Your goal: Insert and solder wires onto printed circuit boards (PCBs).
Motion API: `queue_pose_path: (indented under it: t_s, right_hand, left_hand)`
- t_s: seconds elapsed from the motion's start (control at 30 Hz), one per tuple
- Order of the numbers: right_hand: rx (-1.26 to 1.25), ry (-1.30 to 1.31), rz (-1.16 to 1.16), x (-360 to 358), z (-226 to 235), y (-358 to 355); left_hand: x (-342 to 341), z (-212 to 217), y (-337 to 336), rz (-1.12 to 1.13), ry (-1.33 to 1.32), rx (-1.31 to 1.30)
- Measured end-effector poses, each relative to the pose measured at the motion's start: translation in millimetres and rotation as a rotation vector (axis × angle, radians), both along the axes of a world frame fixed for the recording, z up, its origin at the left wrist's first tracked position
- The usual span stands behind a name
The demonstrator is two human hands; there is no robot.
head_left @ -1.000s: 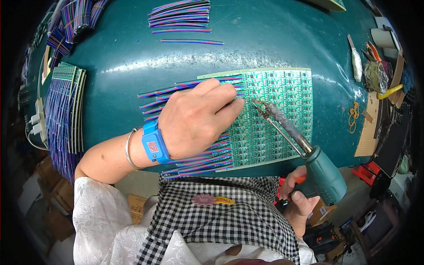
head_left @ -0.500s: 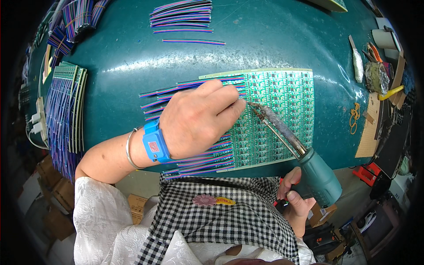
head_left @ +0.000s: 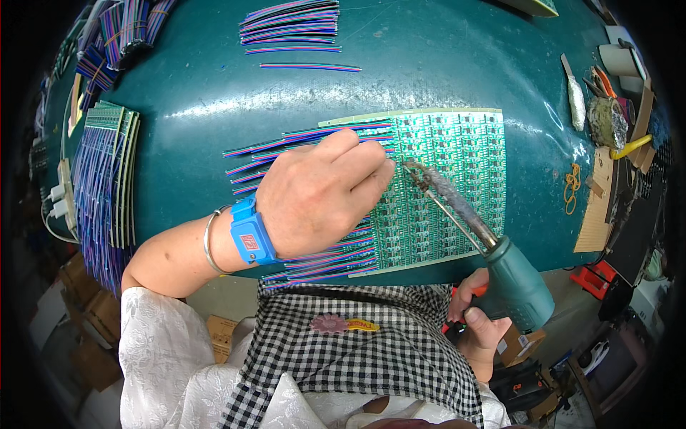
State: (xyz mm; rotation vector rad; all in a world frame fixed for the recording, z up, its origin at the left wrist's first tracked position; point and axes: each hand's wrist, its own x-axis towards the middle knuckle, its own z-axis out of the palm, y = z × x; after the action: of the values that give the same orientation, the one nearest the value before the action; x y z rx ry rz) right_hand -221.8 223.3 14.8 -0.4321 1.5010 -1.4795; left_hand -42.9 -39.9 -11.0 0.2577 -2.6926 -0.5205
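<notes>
My left hand (head_left: pixel 321 189), with a blue wrist strap (head_left: pixel 250 232), reaches over a green circuit board panel (head_left: pixel 450 186). Its thumb and fingers are pinched at the board's wire ends, over the multicoloured wire strips (head_left: pixel 336 131); the strip between them is mostly hidden by the hand. At lower right my right hand (head_left: pixel 477 322) is closed around the handle of a teal soldering gun (head_left: pixel 518 286). The gun's dark, crusted tip, with a thin metal tube beside it, points at the board just right of the left fingertips. Wire strips stick out leftward along the panel's left side.
Loose wire strips (head_left: pixel 289 27) lie at the far side of the green table. A stack of wired boards (head_left: pixel 107 179) stands at left, bundled wires (head_left: pixel 132 25) behind it. To the right are rubber bands (head_left: pixel 572 188), a wrapped blade (head_left: pixel 575 100) and cardboard (head_left: pixel 593 207).
The board and wires have shifted very slightly left and up in the picture. Both hands keep nearly the same pose, with the soldering gun's tip still beside the left fingertips.
</notes>
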Motion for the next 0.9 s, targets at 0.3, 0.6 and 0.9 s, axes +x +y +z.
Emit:
queue_pose_path:
  t_s: [0.3, 0.6, 0.9]
  right_hand:
    - [-0.072, -0.06, -0.068, -1, 4, -2]
    - [-0.129, -0.061, -0.05, -6, 1, -1]
    - [-0.177, -0.054, -0.062, -16, -1, 3]
  left_hand:
    - [0, 1, 1, 0.005, 0.003, -0.003]
    - [1, 7, 3, 0.039, -0.043, 0.011]
    - [9, 44, -38, 0.165, -0.107, -0.007]
